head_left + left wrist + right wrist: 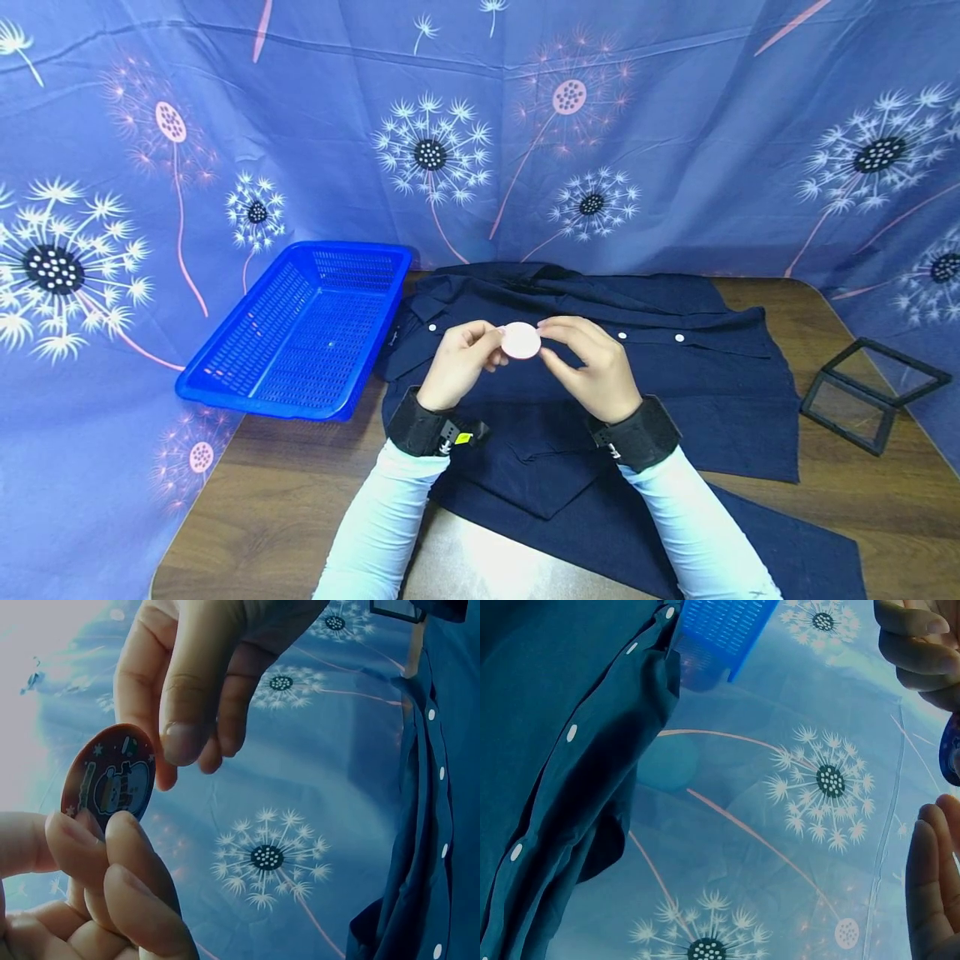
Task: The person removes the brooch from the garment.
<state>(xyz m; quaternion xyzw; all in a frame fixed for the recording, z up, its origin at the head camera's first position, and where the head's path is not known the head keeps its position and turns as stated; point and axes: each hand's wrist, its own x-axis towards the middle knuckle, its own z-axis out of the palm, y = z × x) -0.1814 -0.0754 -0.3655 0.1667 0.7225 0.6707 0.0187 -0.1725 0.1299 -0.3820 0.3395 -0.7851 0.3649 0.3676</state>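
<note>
A: Where was the round snowman badge [520, 340] kept?

B: Above the navy shirt [697, 392], pinched at its edges by fingers of the left hand [459, 364] and right hand [592, 368].

A: The risk?

B: With so light an edge grip, it could have been dropped onto the shirt.

Round badge [521, 340], pale back upward, snowman print on red face, held above dark shirt [697, 375].
</note>
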